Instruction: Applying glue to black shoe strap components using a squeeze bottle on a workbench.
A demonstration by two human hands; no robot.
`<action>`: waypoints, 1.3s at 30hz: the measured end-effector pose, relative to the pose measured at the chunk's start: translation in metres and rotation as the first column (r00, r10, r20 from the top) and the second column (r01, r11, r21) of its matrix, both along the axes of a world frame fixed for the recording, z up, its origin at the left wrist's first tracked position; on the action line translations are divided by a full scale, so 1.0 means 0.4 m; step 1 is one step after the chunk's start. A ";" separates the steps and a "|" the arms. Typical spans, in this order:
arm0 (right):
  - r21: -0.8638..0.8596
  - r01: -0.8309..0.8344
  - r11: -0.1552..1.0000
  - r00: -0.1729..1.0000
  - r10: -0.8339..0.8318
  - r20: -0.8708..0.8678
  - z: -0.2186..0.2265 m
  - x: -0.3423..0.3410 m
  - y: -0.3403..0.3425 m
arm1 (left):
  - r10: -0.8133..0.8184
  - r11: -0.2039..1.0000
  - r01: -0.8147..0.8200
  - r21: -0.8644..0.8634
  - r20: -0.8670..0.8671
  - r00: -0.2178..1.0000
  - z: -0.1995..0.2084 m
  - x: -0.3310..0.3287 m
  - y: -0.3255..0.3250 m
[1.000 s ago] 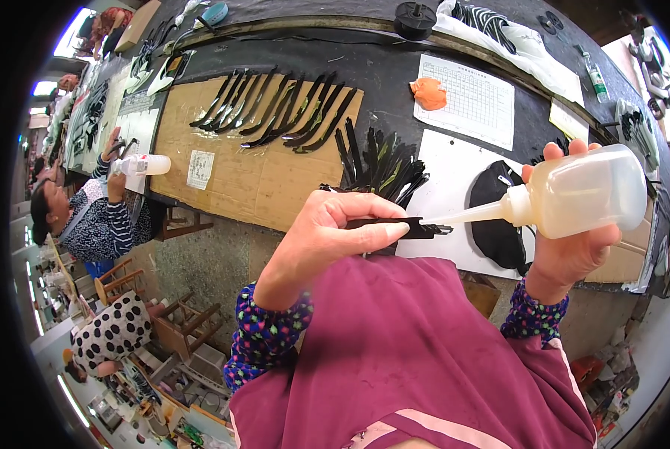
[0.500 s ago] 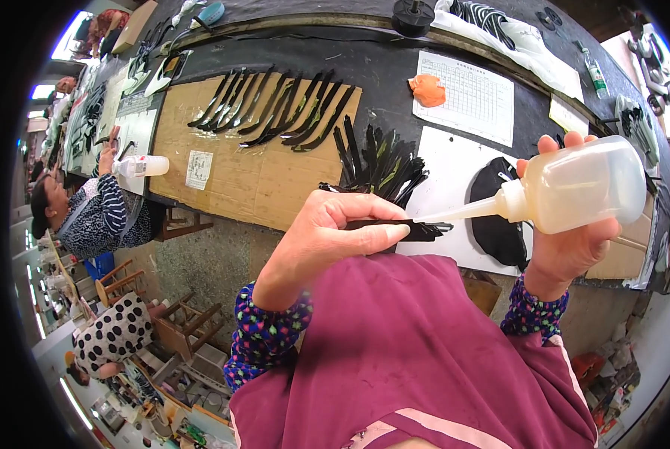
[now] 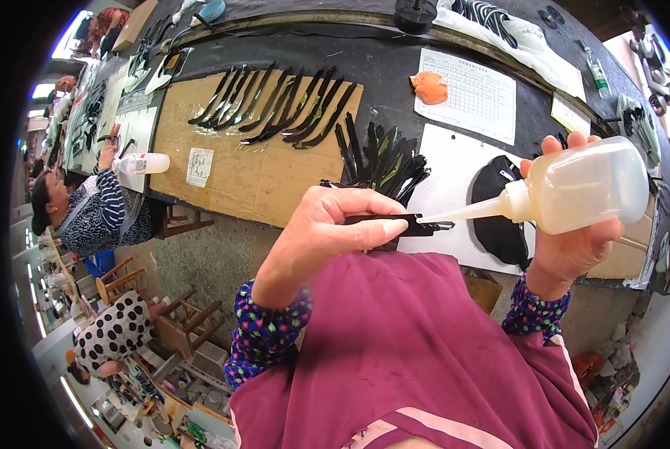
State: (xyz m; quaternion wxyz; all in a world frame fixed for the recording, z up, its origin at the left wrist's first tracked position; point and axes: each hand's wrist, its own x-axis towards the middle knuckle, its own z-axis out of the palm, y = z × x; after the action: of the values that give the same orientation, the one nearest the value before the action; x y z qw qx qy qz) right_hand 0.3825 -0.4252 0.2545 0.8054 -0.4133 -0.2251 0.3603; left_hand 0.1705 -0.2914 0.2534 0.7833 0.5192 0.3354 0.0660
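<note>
Between the thumb and fingers of my left hand [image 3: 342,223] a black strip [image 3: 408,220] is pinched, its end sticking out to the right. My right hand [image 3: 574,247] grips a translucent squeeze bottle [image 3: 585,185] tipped on its side, part filled with a pale liquid. Its long tapered nozzle [image 3: 462,212] points left, and the tip is at or very close to the strip's end. Just beyond my left hand lies a fanned heap of black strips [image 3: 383,161]. Several more strips [image 3: 297,105] lie in a row on a cardboard sheet [image 3: 252,176].
A white board [image 3: 439,172] carries a black curved piece [image 3: 492,217]. Behind it are a printed sheet [image 3: 469,93], an orange scrap [image 3: 429,87] and a rail [image 3: 335,20]. At the left, a co-worker [image 3: 88,209] holds a white bottle [image 3: 144,164]. Wooden stools [image 3: 189,322] stand on the floor.
The strip's end now shows further past my left fingertips, which have drawn slightly left. The nozzle tip has shifted slightly right. Both hands keep their grip.
</note>
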 end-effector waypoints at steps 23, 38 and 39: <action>-0.021 0.021 1.000 0.999 -0.020 0.029 -0.008 0.007 -0.015 | 0.040 0.999 -0.040 0.009 -0.019 0.999 -0.003 -0.008 0.001; 0.012 -0.017 1.000 1.000 0.017 0.002 -0.016 0.016 -0.028 | 0.041 0.998 -0.041 -0.041 -0.008 0.999 -0.012 -0.019 0.016; 0.019 -0.006 1.000 1.000 0.006 -0.015 -0.012 0.011 -0.024 | 0.030 0.999 -0.031 -0.040 -0.013 0.999 -0.010 -0.019 0.015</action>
State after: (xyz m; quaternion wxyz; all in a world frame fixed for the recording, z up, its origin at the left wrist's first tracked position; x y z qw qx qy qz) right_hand 0.3870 -0.4347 0.2496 0.8099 -0.4021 -0.2238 0.3637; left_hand 0.1628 -0.2854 0.2494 0.7903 0.4988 0.3492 0.0681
